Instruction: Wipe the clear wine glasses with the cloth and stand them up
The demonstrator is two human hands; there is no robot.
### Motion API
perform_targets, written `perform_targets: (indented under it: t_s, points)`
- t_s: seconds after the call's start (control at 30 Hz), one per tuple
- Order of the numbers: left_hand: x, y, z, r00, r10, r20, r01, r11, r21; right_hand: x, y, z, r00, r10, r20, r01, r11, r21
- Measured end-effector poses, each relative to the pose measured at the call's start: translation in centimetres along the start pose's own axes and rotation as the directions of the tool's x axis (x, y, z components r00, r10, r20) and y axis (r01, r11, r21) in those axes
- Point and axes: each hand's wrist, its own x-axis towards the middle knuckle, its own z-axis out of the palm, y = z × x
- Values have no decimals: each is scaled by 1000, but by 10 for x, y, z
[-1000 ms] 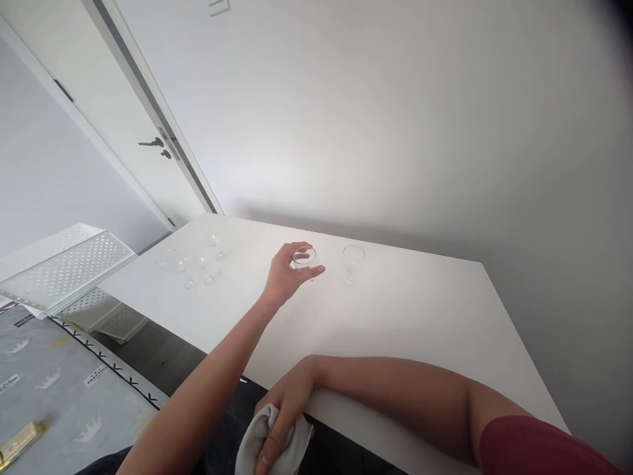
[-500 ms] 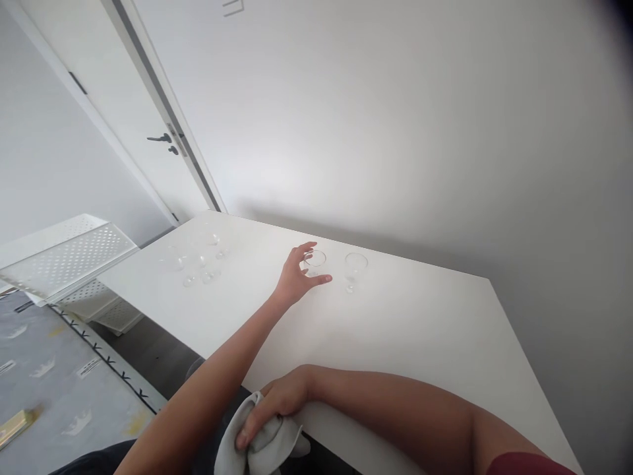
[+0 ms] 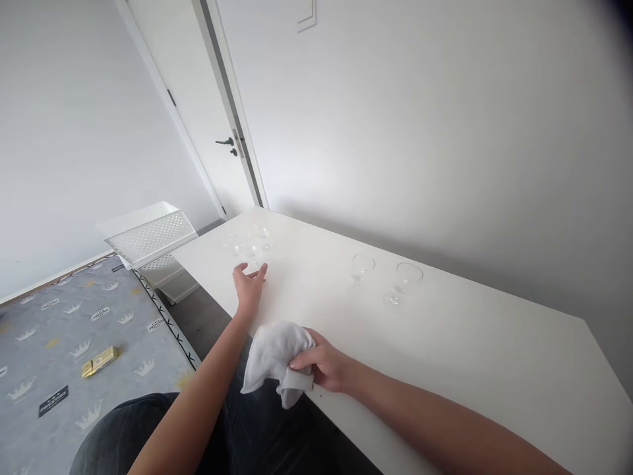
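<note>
My left hand (image 3: 250, 285) is at the near side of a cluster of clear stemmed glasses (image 3: 252, 249), with thumb and fingers spread. The nearest glass lies between or just beyond the fingertips; contact is hard to make out on the see-through glass. A crumpled white cloth (image 3: 277, 356) is gripped in my right hand (image 3: 324, 363), thumb on top, above the table's front edge. Farther right, two more stemmed glasses, one (image 3: 363, 264) beside the other (image 3: 409, 272), stand apart from the cluster on the white table (image 3: 445, 356).
A wall runs along the table's back edge, with a door (image 3: 217, 119) at the far left. White perforated racks (image 3: 153, 237) stand left of the table. A grey crown-patterned mattress (image 3: 123, 343) carries a gold packet (image 3: 99, 361).
My left hand has left the glass by the right-hand one and moved left to the cluster. My right hand has raised the cloth. The view has swung left.
</note>
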Motion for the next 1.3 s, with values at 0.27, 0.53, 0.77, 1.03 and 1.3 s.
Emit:
perform_targets:
  t_s: [0.27,0.53,0.77,1.03,1.3]
  points:
    - [26,14,25,995,39,90,-20,979,-202,3,0,-5,984,-64,-166,90,984,154]
    - [-32,21,-38,954,282,102,-296,940,168,6,-5,-3,921,-210,-329,261,958,121]
    - [-82,-11,-116,882,293,370,-417,851,320,6,-17,-13,857,-381,-348,332,923,-194]
    - [-136,13,-86,794,172,583,-495,741,455,4,-12,-7,861,-479,-170,321,771,-550]
    - [-146,32,-95,874,89,479,-299,874,383,-3,-16,-10,889,-448,-97,345,795,-500]
